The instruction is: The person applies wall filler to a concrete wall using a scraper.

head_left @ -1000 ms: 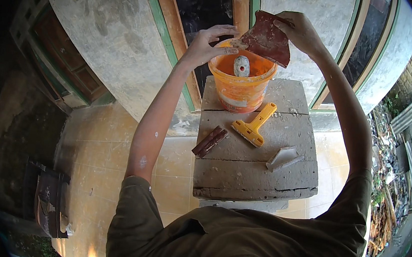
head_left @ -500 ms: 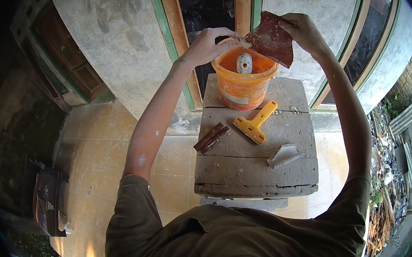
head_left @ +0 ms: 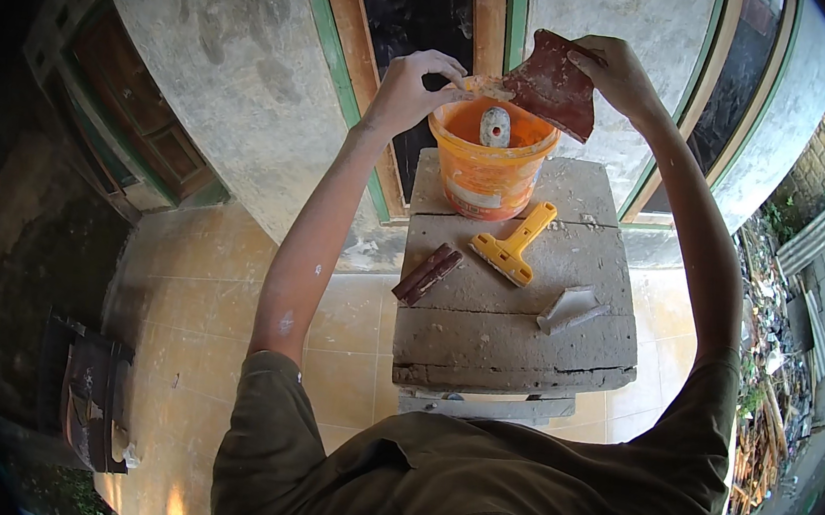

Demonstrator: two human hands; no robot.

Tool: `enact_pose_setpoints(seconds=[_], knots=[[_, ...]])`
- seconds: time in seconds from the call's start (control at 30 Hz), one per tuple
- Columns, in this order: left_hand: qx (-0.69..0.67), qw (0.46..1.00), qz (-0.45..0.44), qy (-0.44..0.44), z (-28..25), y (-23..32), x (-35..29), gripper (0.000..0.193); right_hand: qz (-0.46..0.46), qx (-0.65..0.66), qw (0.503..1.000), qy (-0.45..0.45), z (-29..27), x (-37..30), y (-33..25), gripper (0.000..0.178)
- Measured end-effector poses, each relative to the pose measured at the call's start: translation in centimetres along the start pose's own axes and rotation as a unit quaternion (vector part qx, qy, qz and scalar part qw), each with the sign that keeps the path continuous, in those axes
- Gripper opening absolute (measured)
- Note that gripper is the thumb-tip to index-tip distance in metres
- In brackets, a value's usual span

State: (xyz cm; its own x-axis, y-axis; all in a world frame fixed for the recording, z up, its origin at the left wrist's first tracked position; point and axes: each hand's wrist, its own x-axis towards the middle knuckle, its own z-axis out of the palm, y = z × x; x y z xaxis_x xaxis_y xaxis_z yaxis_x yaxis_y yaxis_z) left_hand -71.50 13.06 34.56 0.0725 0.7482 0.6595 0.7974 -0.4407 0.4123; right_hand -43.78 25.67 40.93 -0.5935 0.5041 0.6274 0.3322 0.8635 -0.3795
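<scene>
My right hand (head_left: 617,75) pinches a dark red flexible sheet (head_left: 554,86) by its upper right edge and holds it above the orange bucket's right side. The sheet is smeared with pale residue. Over the back left rim of the bucket (head_left: 486,180), my left hand (head_left: 418,89) has thumb and fingertips brought together. A pale bit shows between those fingertips and the sheet's left corner; what they grip, if anything, I cannot make out. Inside the bucket, the pale, rounded end of a tool handle (head_left: 495,125) points up toward me.
On the worn wooden stool (head_left: 514,344) lie a yellow scraper (head_left: 514,246), a folded dark red piece (head_left: 428,274) and a bent whitish piece (head_left: 571,309). Behind stands a plastered wall (head_left: 222,57) with a wood-framed window (head_left: 414,6). Rubble (head_left: 772,376) lies far right.
My left hand has drawn slightly left, away from the sheet's corner. My right hand and the sheet have shifted a little right and down in view.
</scene>
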Motion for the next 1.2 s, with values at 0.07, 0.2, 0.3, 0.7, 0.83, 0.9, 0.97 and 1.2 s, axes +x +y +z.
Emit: enact_pose_setpoints(seconds=[0.07, 0.2, 0.3, 0.7, 0.83, 0.9, 0.97, 1.2], knots=[[0.012, 1.0, 0.0, -0.012, -0.2, -0.3, 0.2, 0.037, -0.008, 0.004, 1.0, 0.007, -0.3, 0.3, -0.3, 0.026], [-0.036, 0.999, 0.024, -0.01, -0.3, 0.3, 0.6, 0.032, 0.012, 0.012, 1.0, 0.011, -1.0, 0.5, -0.8, 0.024], [-0.005, 1.0, 0.02, 0.011, -1.1, 0.8, 0.8, 0.023, 0.049, 0.043, 0.998, -0.001, -1.1, 0.7, -0.8, 0.024], [-0.134, 0.98, -0.006, 0.147, -14.2, 6.2, -14.5, 0.016, 0.24, 0.417, 0.875, 0.051, -2.6, -4.9, -13.7, 0.032], [-0.154, 0.977, -0.037, 0.139, -21.3, 8.5, -27.7, 0.017, 0.204, 0.464, 0.862, 0.007, 0.9, -10.1, -24.9, 0.025], [-0.185, 0.971, -0.056, 0.142, -25.1, 9.0, -35.4, 0.016, 0.216, 0.507, 0.834, 0.005, 4.1, -13.2, -32.4, 0.023], [-0.22, 0.962, -0.073, 0.143, -29.2, 9.8, -43.1, 0.016, 0.222, 0.543, 0.81, 0.008, 7.7, -17.2, -38.9, 0.024], [-0.217, 0.938, -0.199, 0.184, -43.9, 11.4, -69.4, 0.017, 0.31, 0.664, 0.68, 0.005, 23.3, -27.6, -63.1, 0.028]])
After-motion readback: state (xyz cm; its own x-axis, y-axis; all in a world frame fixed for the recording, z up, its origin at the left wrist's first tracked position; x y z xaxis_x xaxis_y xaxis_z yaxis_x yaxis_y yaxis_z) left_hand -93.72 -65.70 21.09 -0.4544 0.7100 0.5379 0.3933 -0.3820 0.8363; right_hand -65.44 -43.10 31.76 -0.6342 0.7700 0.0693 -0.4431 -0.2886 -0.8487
